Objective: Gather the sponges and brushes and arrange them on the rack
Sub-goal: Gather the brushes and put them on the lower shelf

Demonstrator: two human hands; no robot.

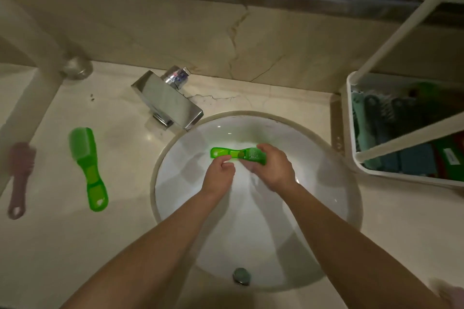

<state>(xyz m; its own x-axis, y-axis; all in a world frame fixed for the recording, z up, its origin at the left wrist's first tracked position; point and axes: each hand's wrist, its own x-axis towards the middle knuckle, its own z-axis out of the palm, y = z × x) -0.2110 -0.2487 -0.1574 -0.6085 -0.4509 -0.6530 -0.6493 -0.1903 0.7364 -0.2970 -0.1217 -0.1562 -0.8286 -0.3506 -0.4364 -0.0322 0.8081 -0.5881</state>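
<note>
Brush [236,154], green, held crosswise over sink [326,195], just past drain [241,276]. Left hand [219,170] pinches handle, fingers curled. Right hand [273,168] curls round bristle head. On counter [75,246] to left: second green brush [88,168], handle nearest; pink brush [18,178] beside it, apart, blurred. Faucet [168,103] behind sink. Rack [351,123] at far right, teal and green items inside, too blurred to name.
</note>
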